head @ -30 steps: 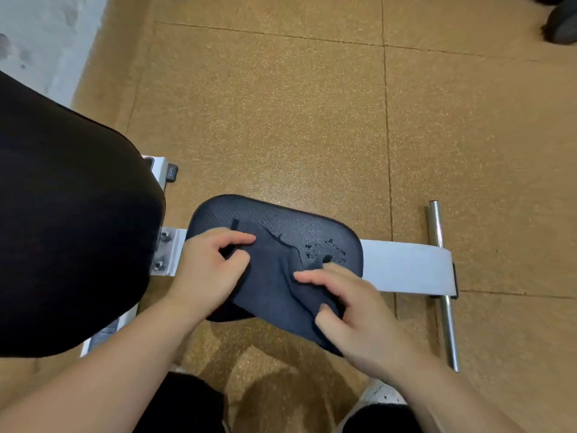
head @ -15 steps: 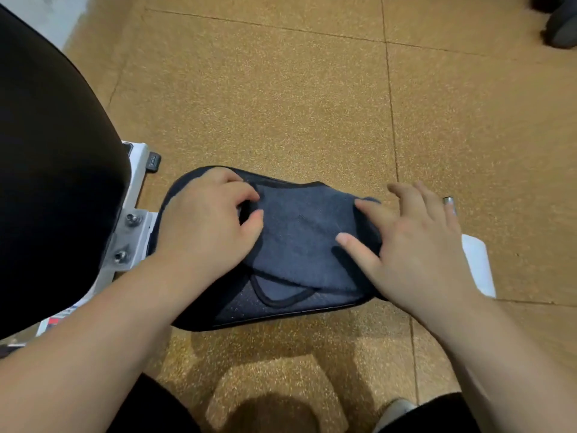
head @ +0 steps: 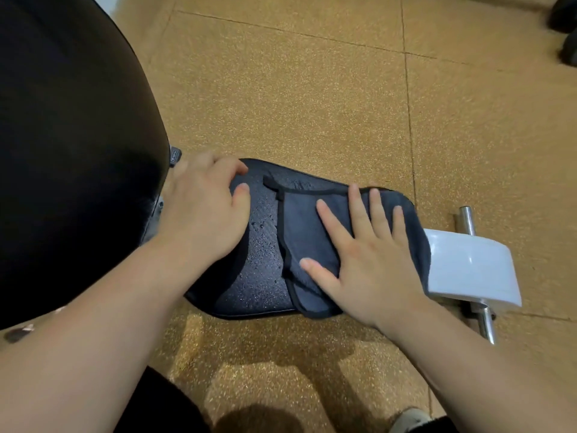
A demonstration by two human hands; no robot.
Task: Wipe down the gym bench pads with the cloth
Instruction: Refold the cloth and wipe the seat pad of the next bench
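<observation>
The small dark seat pad (head: 259, 276) lies across the middle of the view, with water droplets on its bare left half. A dark grey cloth (head: 299, 226) with black edging covers its right half. My right hand (head: 371, 260) lies flat on the cloth, palm down and fingers spread, gripping nothing. On the pad's left end rests my left hand (head: 203, 214), fingers loosely bent toward the far edge. The big black back pad (head: 68, 151) fills the left side.
A white frame beam (head: 468, 267) sticks out from under the seat pad to the right and crosses a steel foot bar (head: 466, 220). Speckled cork-coloured floor tiles (head: 312, 89) surround the bench. Dark gym gear (head: 565, 14) sits at the top right corner. My shoe (head: 409, 420) shows below.
The cloth has been spread and slid to the pad's right half under my flat right hand. My left hand has let go of it and moved to the pad's left end.
</observation>
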